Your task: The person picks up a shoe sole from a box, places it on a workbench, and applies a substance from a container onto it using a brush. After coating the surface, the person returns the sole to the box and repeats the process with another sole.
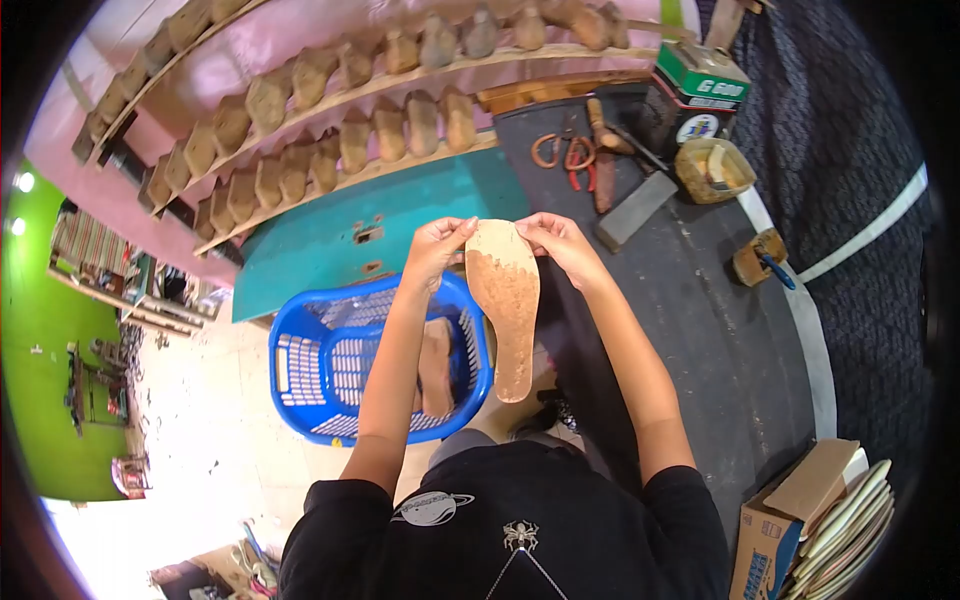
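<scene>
A tan shoe insole (508,300) hangs upright between my two hands, its wide end up and its narrow heel end down. The top part is pale, and the brown part below begins at a ragged line. My left hand (437,252) pinches its upper left edge between thumb and fingers. At the upper right edge, my right hand (562,248) pinches it the same way. Below and to the left stands a blue plastic basket (300,417) with brown sole-shaped pieces (436,370) inside, partly hidden by my left forearm.
On the dark worktable (690,330) at right lie red-handled pliers (580,165), a hammer (606,130), a grey block (637,212), a plastic tub (714,170) and a small container (760,258). Shoe lasts (266,103) line the shelves behind. A cardboard box (790,510) stands lower right.
</scene>
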Motion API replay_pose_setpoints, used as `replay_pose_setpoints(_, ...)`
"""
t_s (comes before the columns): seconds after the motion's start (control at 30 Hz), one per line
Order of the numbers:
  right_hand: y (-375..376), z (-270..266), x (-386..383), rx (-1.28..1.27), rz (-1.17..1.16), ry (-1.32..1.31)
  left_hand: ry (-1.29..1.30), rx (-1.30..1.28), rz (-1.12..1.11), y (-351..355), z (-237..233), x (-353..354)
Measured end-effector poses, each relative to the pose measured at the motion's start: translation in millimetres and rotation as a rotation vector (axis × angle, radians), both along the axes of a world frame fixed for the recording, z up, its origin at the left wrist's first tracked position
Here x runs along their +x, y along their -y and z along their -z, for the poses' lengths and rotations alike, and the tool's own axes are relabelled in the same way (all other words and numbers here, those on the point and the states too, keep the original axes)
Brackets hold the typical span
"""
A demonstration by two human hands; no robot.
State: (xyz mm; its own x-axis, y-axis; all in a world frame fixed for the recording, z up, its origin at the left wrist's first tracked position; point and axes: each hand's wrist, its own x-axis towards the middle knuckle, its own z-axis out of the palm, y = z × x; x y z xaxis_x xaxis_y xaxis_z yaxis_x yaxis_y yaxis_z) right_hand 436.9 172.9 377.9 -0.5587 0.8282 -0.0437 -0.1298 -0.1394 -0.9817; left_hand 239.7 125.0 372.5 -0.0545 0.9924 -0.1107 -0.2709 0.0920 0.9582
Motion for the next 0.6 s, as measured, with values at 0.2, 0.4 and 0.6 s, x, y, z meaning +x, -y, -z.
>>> replay_pose_setpoints(0.2, 24, 57, -90, -0.064, -0.077, 0.035, -0.035, -0.079, -0.119, 48, 46, -85)
replay_pose_setpoints(0.4, 73, 126, -152, -0.105, 0.024, 0.085, 0.028, -0.168, -0.219, 90, 118, -171)
replay_pose_setpoints(0.6, 110, 203, -162, -0.157, 0.084, 0.188, -0.041, -0.347, -0.313, 105, 212, -234)
